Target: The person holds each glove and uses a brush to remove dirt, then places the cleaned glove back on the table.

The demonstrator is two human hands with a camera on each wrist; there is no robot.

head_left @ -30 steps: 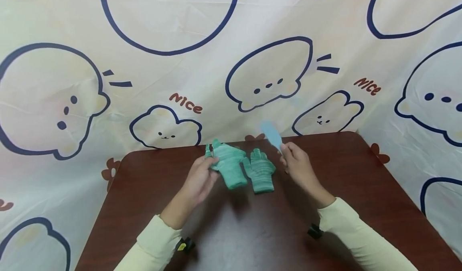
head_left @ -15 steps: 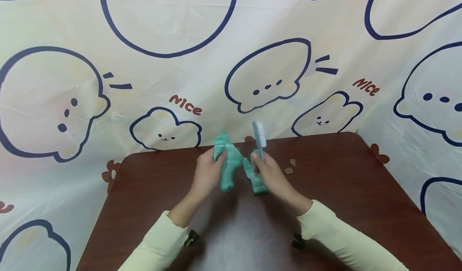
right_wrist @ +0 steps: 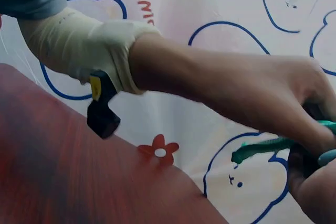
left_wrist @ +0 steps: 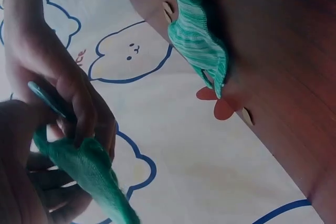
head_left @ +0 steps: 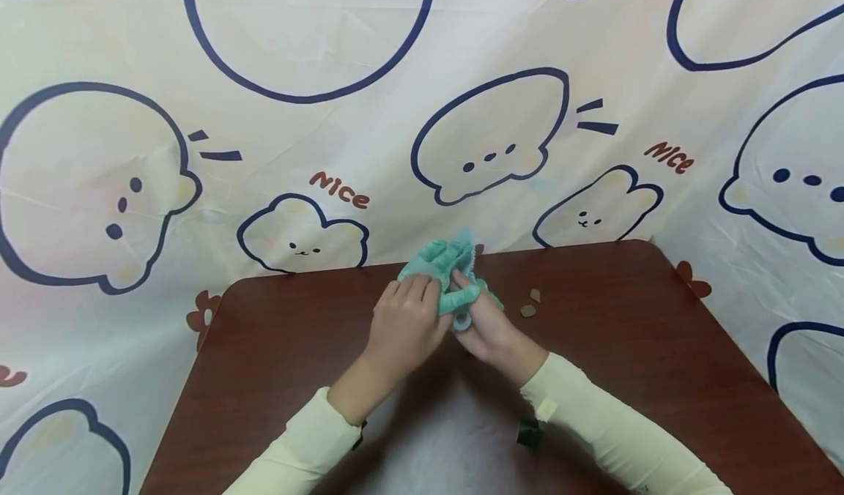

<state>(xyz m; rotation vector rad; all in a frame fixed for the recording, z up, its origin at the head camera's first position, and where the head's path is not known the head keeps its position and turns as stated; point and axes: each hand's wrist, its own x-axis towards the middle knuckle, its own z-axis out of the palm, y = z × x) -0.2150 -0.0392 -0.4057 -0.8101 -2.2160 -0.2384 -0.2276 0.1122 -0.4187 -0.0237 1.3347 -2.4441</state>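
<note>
My left hand point(head_left: 405, 319) grips a green striped knit glove point(head_left: 428, 261), raised over the back of the table. Close on its right, my right hand point(head_left: 491, 326) holds a light blue brush; the ringed end of the brush handle point(head_left: 462, 322) shows under the glove, and its bristled head point(head_left: 465, 240) is blurred beside the glove's fingers. A loose part of the glove crosses over my right fingers. The second green glove point(left_wrist: 197, 35) lies on the table in the left wrist view, mostly hidden behind the hands in the head view.
Two small brown flat pieces point(head_left: 527, 310) lie on the dark wooden table point(head_left: 626, 348), right of the hands. Behind the table hangs a white cloth point(head_left: 382, 143) with cartoon drawings. A black wrist camera point(right_wrist: 102, 108) sits at the left sleeve.
The right hand has moved left with the brush, up against the held glove. My left hand has turned over and shifted right with that glove. The brown pieces have come into view.
</note>
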